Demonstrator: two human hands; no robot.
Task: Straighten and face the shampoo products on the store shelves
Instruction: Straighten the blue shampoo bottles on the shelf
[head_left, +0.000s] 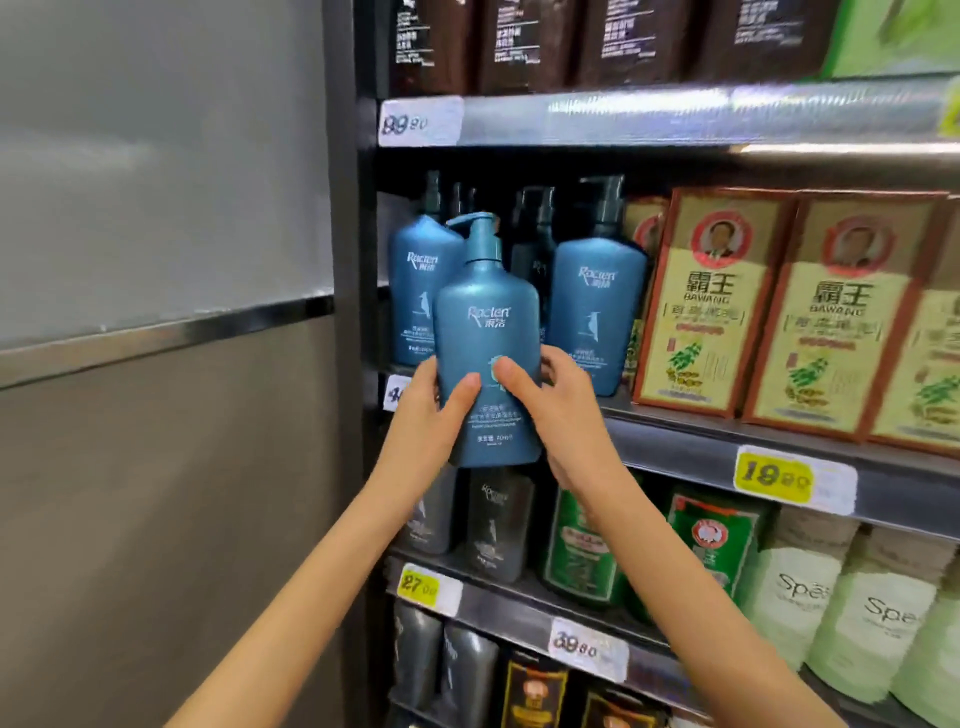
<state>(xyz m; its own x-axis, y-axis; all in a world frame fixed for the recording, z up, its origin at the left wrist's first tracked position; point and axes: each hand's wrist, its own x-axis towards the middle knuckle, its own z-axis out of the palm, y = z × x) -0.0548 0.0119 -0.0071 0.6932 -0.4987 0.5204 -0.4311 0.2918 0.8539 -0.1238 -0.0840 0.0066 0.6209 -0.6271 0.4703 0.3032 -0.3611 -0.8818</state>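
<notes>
1. Reaching up from the bottom edge on two bare forearms: left hand (431, 415) and right hand (561, 410), fingers curled round the lower half of one shampoo bottle (485, 332). Left on its left flank, right on its right flank, both thumbs laid across the front label. Neither hand nearer to it than the other.
2. Behind the hands, middle shelf (675, 447) of the rack, front lip about level with the knuckles; more shelves above and below.
3. Further right on that shelf, three yellow-and-red boxes (696, 306), side by side, fronts out, the third cut off by the frame edge.
4. Held clear of the shelf, out in front of its lip: shampoo bottle upright, long axis vertical, label toward the camera, pump spout pointing left, base hanging below the lip. Likely next: up a little, then straight back, away from the hands, into the gap directly behind.
5. Flanking that gap, two matching blue bottles, labels out: left shelf bottle (415, 291) and right shelf bottle (597, 312). Three blue ones in all, counting the one in hand. Snug fit between them, by the look of it.
6. Deeper in the gap, dark bottles (532, 249), at least two; exact count hidden.
7. Along the shelf lips, five price tags (421, 122), one half hidden behind the left hand.
</notes>
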